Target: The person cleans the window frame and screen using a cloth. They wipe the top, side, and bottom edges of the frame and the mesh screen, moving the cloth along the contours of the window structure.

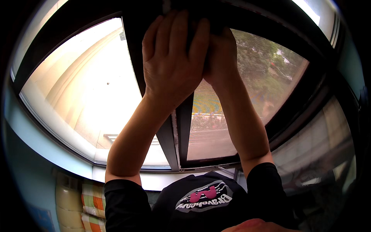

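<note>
Both of my arms reach up to a dark window frame point(133, 58) between two panes. My left hand point(174, 58) lies with its back to the camera, fingers spread over the dark upper part of the frame. Just beside it, my right hand point(221, 55) is bent at the frame, its fingers mostly hidden in shadow and behind the other hand. Whether either hand grips anything is too dark to see. A mesh window screen point(208, 139) stands behind my right forearm, and a bright window opening point(101, 87) is to the left.
A pale window sill point(98, 173) runs below the frame. At the lower left are checkered cloth point(94, 200) and a cream-coloured rounded object point(68, 200) beside a blue wall point(23, 153). Another glass pane point(318, 145) is at the right. Greenery shows through the screen.
</note>
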Demonstrator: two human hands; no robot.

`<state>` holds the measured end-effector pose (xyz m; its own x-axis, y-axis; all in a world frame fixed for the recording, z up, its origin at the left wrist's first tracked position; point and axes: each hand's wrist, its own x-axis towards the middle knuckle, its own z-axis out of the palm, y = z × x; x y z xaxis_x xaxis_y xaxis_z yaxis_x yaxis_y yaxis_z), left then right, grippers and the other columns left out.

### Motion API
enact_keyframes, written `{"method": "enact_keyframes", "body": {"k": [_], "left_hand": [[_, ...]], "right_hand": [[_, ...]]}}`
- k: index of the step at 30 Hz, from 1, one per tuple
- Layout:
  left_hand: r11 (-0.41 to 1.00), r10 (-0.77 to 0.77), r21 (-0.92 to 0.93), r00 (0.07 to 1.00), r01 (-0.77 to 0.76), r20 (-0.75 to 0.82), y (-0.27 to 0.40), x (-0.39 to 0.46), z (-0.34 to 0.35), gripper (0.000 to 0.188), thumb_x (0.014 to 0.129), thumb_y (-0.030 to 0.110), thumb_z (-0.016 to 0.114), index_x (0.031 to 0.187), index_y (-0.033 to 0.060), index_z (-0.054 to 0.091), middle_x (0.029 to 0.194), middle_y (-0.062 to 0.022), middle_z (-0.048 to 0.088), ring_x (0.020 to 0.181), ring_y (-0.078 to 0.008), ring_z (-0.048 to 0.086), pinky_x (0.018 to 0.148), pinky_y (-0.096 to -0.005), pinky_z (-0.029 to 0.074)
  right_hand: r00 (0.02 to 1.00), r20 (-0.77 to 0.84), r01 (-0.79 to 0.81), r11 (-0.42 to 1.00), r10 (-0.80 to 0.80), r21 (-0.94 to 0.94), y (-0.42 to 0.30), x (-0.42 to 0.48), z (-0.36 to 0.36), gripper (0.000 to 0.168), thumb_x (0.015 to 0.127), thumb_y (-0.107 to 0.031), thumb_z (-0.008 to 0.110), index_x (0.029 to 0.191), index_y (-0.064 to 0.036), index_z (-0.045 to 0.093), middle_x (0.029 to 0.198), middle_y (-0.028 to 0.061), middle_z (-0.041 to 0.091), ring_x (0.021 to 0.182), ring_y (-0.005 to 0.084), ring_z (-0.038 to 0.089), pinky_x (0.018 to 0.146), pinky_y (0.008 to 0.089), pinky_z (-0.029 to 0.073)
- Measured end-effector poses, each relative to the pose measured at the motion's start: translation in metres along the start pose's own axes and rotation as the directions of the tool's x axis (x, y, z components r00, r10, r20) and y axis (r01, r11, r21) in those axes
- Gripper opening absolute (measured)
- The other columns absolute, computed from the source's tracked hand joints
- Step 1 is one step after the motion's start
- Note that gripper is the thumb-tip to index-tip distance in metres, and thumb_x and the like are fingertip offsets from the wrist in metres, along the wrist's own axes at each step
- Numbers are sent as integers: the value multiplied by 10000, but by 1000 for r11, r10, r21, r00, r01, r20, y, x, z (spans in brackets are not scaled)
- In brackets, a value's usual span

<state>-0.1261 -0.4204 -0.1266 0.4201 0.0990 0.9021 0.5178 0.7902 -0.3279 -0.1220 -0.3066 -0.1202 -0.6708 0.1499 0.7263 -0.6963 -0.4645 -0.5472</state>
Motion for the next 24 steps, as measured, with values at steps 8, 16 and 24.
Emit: {"method": "enact_keyframes", "body": {"k": [8,16,24], "left_hand": [[992,41,-120,997,-32,69,2,0,-8,289,794,102,557,1066,77,652,1041,-164,621,987,-292,621,955,-444,443],[852,233,-502,966,-147,111,5,-28,-30,363,684,76,679,1046,100,679,1141,-114,639,1089,-301,605,925,-408,488],[702,97,-692,940,168,326,34,-51,-73,464,695,41,624,1159,28,619,1215,-165,596,1116,-343,584,967,-460,461]], "right_hand": [[999,18,26,998,-27,54,-13,-8,-5,252,875,2,573,1126,-16,579,1032,88,634,934,199,629,788,305,546],[972,-231,75,984,-36,163,-14,-70,-9,315,924,-40,554,1235,10,567,1186,134,630,1080,228,613,931,324,508],[989,-148,66,946,-19,318,-11,-128,-44,334,930,-104,534,1226,46,571,1170,175,635,1055,286,630,951,391,506]]}}
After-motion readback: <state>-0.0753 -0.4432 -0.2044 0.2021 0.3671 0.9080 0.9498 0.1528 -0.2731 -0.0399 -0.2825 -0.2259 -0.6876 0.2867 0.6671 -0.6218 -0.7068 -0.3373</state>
